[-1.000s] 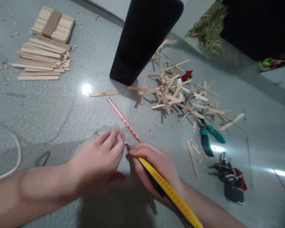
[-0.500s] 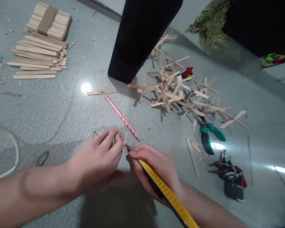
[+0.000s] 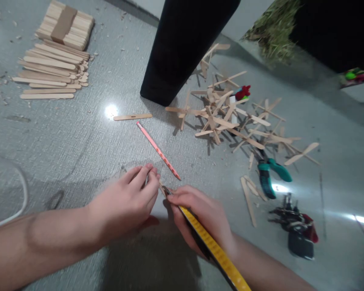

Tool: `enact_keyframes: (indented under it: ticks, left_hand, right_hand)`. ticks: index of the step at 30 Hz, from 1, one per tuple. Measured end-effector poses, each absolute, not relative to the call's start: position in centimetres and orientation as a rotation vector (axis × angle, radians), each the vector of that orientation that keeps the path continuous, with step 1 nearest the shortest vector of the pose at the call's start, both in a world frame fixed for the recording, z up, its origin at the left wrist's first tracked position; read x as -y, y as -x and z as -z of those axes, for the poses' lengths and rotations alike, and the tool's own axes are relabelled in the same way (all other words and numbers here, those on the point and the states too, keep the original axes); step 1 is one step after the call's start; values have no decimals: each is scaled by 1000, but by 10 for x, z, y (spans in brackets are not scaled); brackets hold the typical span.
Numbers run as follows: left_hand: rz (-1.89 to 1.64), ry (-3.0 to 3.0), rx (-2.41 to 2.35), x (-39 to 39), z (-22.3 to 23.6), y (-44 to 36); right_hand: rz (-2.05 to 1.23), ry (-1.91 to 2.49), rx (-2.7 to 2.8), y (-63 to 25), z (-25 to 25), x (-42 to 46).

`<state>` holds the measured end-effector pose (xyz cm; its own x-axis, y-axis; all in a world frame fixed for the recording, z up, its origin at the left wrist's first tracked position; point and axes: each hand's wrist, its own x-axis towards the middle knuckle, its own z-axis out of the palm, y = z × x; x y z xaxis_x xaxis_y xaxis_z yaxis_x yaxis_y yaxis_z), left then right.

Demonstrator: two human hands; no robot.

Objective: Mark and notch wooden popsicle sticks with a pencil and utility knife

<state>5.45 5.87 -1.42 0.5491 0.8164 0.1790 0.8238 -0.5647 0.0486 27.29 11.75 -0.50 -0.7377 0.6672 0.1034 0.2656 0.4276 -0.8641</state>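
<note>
My left hand [image 3: 127,202] is closed, fingertips pinching and pressing a thin wooden stick [image 3: 161,188] against the grey floor. My right hand [image 3: 200,214] is wrapped round a yellow utility knife [image 3: 214,247], its tip set against the stick right beside the left fingertips. Most of the stick is hidden under the left hand. A pink pencil [image 3: 157,150] lies just beyond both hands, its point near the right knuckles.
A loose stick [image 3: 132,117] lies past the pencil. Stacked sticks [image 3: 50,72] and a banded bundle [image 3: 65,25] lie far left. A pile of crossed sticks [image 3: 227,117], green pliers [image 3: 268,173] and keys [image 3: 297,232] are on the right. A black object [image 3: 182,44] stands behind.
Both hands stay on the stick and the knife. The right hand has drawn slightly back from the pencil's point. The view has shifted a little.
</note>
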Motion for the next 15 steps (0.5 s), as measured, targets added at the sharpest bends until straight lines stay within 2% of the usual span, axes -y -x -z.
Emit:
enact_keyframes:
  ticks: [15]
  left_hand:
    - [390,2797,1412,-71,11,-43]
  right_hand:
    - [-990,687,2291,-273,13,-124]
